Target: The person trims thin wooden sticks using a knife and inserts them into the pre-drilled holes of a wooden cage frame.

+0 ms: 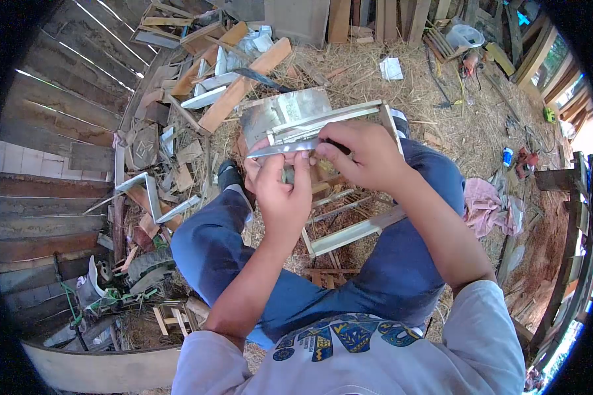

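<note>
silvery knife [283, 149], blade pointing left, in the right hand [359, 155], above a pale wooden frame [356, 235].

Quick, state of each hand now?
Left hand: fingers bent in at the blade of the knife; whether it grips anything, cannot tell.
Right hand: closed, holding the knife.

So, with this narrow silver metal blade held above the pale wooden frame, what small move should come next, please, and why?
I would perhaps ease the left hand back from the narrow silver blade first: its fingertips appear to touch it, while the right hand grips the dark handle.
</note>
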{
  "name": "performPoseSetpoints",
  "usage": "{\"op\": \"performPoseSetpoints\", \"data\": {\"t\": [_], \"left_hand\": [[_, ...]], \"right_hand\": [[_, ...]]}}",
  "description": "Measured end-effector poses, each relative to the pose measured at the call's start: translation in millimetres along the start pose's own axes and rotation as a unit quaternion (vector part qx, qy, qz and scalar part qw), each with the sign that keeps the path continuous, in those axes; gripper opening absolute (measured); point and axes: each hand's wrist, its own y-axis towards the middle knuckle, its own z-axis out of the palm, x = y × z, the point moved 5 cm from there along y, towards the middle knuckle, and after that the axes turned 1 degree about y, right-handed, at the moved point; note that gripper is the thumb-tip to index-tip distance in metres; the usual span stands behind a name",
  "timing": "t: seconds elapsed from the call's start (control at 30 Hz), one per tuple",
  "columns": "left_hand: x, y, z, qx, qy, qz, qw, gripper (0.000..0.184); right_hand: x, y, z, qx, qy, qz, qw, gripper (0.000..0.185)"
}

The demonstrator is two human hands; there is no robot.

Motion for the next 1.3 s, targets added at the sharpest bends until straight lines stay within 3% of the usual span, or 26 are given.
{"op": "performPoseSetpoints", "data": {"t": [0.17, 0.7, 0.8, 0.87, 0.9, 1.0, 1.1, 1.3], "left_hand": [[8, -2, 2, 0.006, 0.001, 0.0, 1.0, 0.005], [2, -2, 1, 0.026, 0.015, 0.002, 1.0, 0.01], [5, 0, 2, 0.04, -0.008, -0.02, 0.999, 0.011], [-5, 0, 1, 0.049, -0.001, -0.016, 0.999, 0.011], [-8, 1, 0, 0.058, 0.008, -0.012, 0.998, 0.011], [-4, 2, 0, 0.045, 0.007, -0.01, 0.999, 0.01], [-6, -2, 1, 0.059, -0.012, -0.045, 0.997, 0.012], [-4, -4, 1, 0.002, -0.033, -0.02, 0.999, 0.013]], "right_hand": [[2, 1, 4, 0.052, 0.02, 0.017, 0.998, 0.019], [-1, 2, 11, 0.066, 0.012, 0.013, 0.998, 0.014], [-1, 4, 11, 0.049, 0.013, 0.005, 0.999, 0.013], [-15, 5, 2, -0.081, 0.063, 0.1, 0.99, 0.013], [-15, 6, -2, -0.083, 0.061, 0.1, 0.99, 0.013], [-14, 6, -8, -0.053, 0.038, 0.09, 0.994, 0.013], [1, 2, 4, 0.026, 0.072, -0.003, 0.997, 0.014], [3, 3, 10, 0.067, 0.049, -0.022, 0.996, 0.013]]}}
